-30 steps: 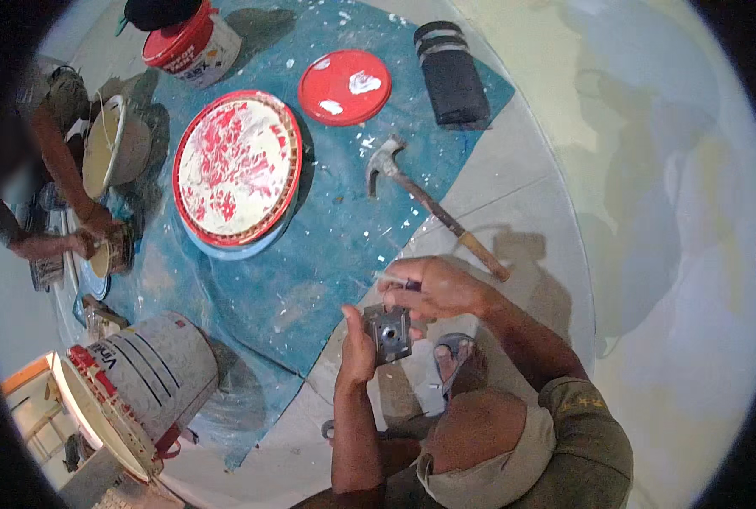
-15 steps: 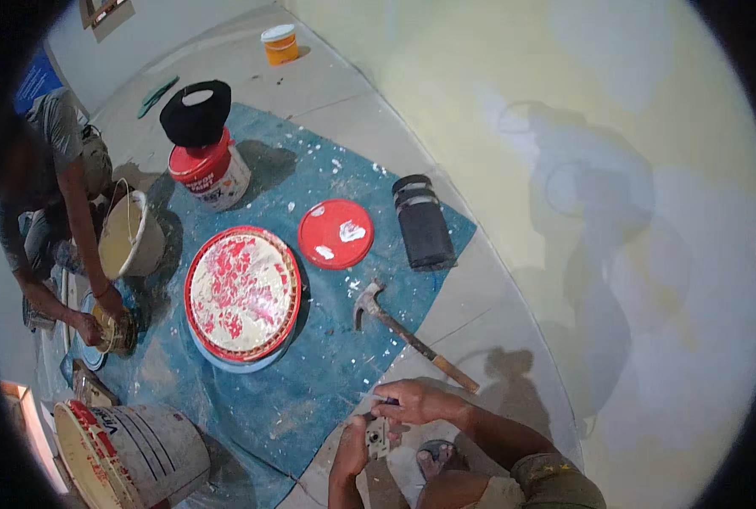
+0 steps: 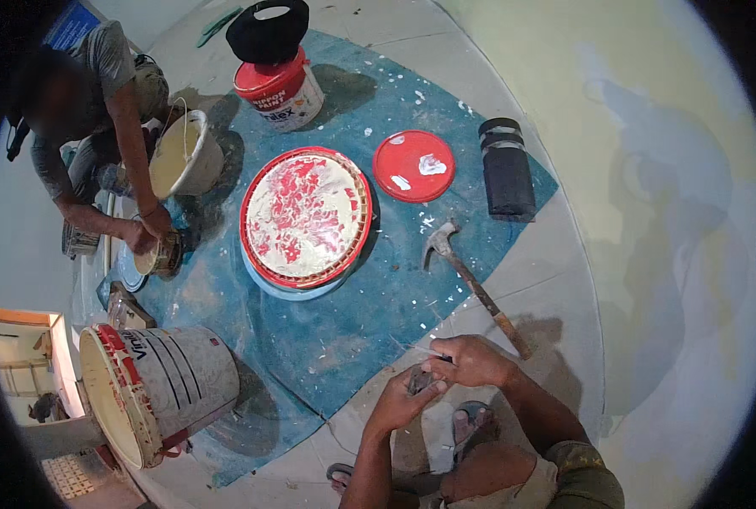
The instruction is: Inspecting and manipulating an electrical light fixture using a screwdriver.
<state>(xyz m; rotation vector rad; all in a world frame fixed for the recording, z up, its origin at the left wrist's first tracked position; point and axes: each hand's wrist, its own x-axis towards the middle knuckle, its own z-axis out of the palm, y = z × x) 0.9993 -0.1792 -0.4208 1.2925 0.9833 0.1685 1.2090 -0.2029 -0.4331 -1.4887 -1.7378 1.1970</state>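
Close to my body, both hands are together over the sheet's near edge. My right hand (image 3: 478, 360) is closed around a slim screwdriver (image 3: 420, 348) with a dark handle, its thin shaft pointing left. My left hand (image 3: 397, 404) grips a small greyish block-like part (image 3: 420, 382), mostly covered by fingers. The hands touch or nearly touch. A claw hammer (image 3: 478, 293) with a worn handle lies just beyond my right hand, its head on the blue sheet (image 3: 344, 339).
A large round red lid smeared with cream paint (image 3: 306, 216) lies mid-sheet, near a smaller red lid (image 3: 414, 166) and black cylinder (image 3: 509, 174). A big bucket (image 3: 174, 373) lies tipped at left. A co-worker (image 3: 111, 127) bends over a small tub (image 3: 159, 254). The wall (image 3: 675, 254) stands right.
The view has shifted, so the scene sits further right and the left side shows more. My hands have turned; the part in my left hand is now more covered.
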